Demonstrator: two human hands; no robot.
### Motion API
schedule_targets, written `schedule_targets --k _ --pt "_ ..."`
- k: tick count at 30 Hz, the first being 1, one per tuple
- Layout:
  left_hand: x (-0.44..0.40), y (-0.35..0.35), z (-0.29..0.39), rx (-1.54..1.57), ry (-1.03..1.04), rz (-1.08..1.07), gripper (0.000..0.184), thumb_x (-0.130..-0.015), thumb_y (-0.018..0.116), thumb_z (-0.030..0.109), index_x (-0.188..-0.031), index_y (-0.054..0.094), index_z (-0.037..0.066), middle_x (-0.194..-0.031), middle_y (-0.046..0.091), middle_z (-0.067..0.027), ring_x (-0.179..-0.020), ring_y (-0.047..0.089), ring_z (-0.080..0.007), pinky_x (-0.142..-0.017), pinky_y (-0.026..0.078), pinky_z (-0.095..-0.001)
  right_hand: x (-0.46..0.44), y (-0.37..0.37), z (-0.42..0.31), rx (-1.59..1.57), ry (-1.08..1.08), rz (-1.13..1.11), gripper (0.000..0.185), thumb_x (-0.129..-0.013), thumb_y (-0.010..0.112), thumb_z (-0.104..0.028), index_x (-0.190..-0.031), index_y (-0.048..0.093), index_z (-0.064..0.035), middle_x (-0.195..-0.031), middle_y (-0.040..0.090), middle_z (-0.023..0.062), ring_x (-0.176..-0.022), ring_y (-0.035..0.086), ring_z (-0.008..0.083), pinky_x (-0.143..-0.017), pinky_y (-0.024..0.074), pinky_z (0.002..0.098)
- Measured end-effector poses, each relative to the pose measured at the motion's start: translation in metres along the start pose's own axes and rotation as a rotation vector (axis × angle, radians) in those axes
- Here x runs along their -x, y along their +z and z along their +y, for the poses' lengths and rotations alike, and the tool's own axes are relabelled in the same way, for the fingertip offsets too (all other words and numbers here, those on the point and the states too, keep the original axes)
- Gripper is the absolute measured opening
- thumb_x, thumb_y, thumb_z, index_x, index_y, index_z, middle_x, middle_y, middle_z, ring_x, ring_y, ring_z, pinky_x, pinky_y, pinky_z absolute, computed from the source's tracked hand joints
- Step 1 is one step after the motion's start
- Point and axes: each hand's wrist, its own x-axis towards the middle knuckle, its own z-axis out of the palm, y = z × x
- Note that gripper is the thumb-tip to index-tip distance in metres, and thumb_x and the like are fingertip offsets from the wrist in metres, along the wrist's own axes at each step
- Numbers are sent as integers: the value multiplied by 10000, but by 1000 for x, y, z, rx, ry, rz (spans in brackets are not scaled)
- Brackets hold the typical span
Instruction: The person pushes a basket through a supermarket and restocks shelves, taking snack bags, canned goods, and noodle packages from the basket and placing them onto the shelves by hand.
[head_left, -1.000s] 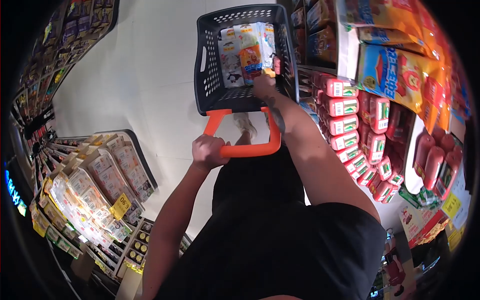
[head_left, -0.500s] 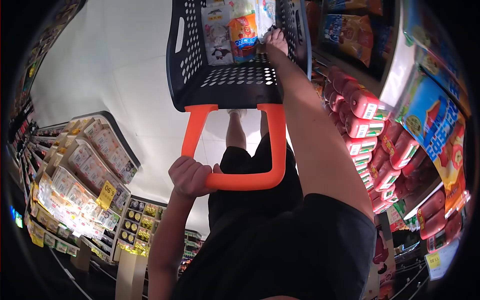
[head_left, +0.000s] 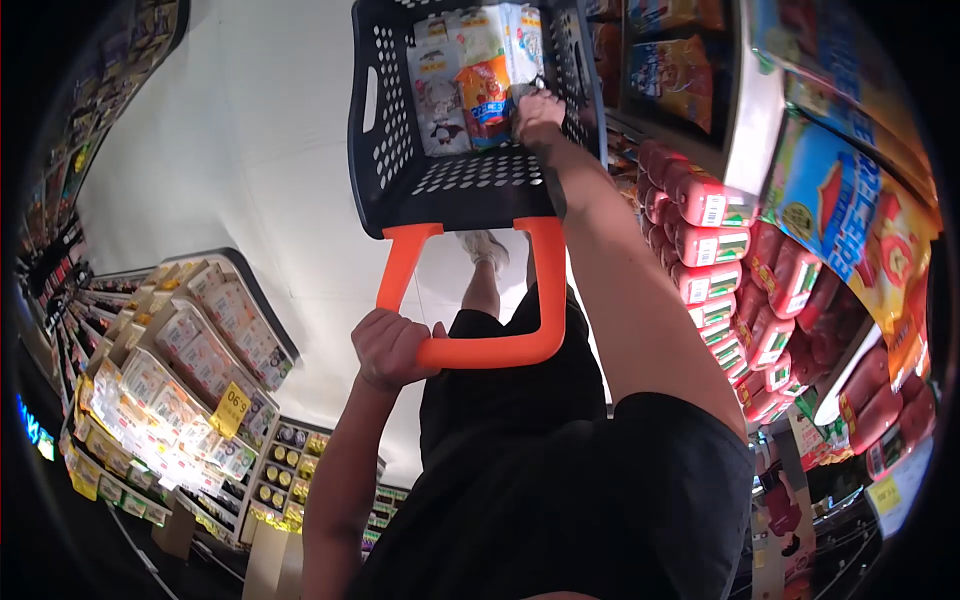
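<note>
My left hand (head_left: 390, 347) is closed around the left corner of the orange handle (head_left: 490, 353) of a dark shopping basket (head_left: 470, 205). The basket has perforated walls. My right hand (head_left: 540, 112) reaches inside it with the fingers curled, at the lower end of a white-and-blue package (head_left: 526, 45); what the fingers hold is hidden. Just left of that hand lies an orange-and-blue snack bag (head_left: 486, 100). A white package with a dark printed figure (head_left: 440, 105) lies along the basket's left side, and a pale green-white package (head_left: 481, 35) sits farther in.
Shelves on the right hold red packs with barcode labels (head_left: 711, 208) and hanging blue-and-orange bags (head_left: 830, 215). At left, a display of boxed packs (head_left: 180, 360) bears a yellow price tag (head_left: 232, 408). Pale floor (head_left: 250, 150) runs between. A person in red (head_left: 783, 508) appears at lower right.
The basket has shifted slightly down in view. My right hand has moved down and a little left inside it, with its fingers more curled. My left hand keeps its grip on the handle.
</note>
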Motion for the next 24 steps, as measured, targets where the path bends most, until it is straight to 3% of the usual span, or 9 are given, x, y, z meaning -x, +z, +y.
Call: schedule_targets --k 1,4,8,10,14,16,20,22,24 --pt "0 -1 -1 5 4 11 293 -662 711 82 -528 455 124 -461 430 -14 -392 454 -196 -435 369 -305 14 -15 -5 -112 29 -29 573 -683 813 -346 -1160 650 -71 -1190 635 123 -1149 608 292 -955 478 399" --pt "1 -3 -1 14 6 30 258 -630 742 65 -563 495 102 -488 465 -45 -425 503 -241 -454 417 -332 48 -48 -14 -559 188 -124 387 -661 820 -426 -953 761 -179 -1038 721 86 -978 692 219 -862 534 359" --pt "2 -4 -2 -16 -12 13 249 -629 761 115 -565 520 111 -490 502 -39 -438 529 -252 -466 441 -347 109 -93 -9 -1429 165 -297 469 -734 785 -367 -1091 699 -76 -1020 722 61 -880 703 131 -741 542 291" --pt "3 -2 -4 -15 15 81 313 -679 745 161 -536 468 130 -473 474 -49 -420 508 -248 -444 411 -363 139 -115 -9 -1711 120 -356 561 -806 727 -153 -1297 501 -1 -1046 691 74 -873 702 153 -715 577 302" --pt "2 -2 -4 -33 -7 -3 258 -673 751 236 -575 544 117 -511 534 -68 -478 565 -279 -487 462 -388 242 -189 6 -2118 -458 -354 814 -660 726 104 -1394 397 -23 -1221 603 79 -1022 643 170 -855 543 308" --pt "-1 -14 -1 -42 -7 -36 248 -668 755 248 -589 563 114 -534 559 -77 -504 581 -291 -508 479 -389 296 -229 15 -2102 -587 -335 873 -678 716 79 -1461 350 -36 -1296 570 94 -1152 591 180 -953 491 297" --pt "-24 -35 -9 273 -235 -597 385 -719 707 375 -936 687 59 -833 676 -131 -765 675 -254 -722 536 -373 365 -272 12 -2453 -1080 -530 906 -792 734 -169 -1532 230 -30 -1493 398 166 -1375 423 279 -1144 349 424" --pt "-36 -31 -28 1210 -586 -626 542 -810 642 411 -1224 598 64 -1078 646 -101 -954 654 -219 -824 520 -365 378 -273 7 -2539 -903 -594 816 -846 695 -250 -1511 281 -22 -1467 421 179 -1342 456 300 -1121 380 425" --pt "-49 -64 -20 1394 -590 -671 636 -885 546 438 -1407 431 93 -1303 513 -80 -1092 587 -206 -887 503 -352 384 -267 -7 -2427 -534 -355 568 -922 601 -290 -1387 443 -6 -1283 568 178 -1129 612 278 -956 512 399"
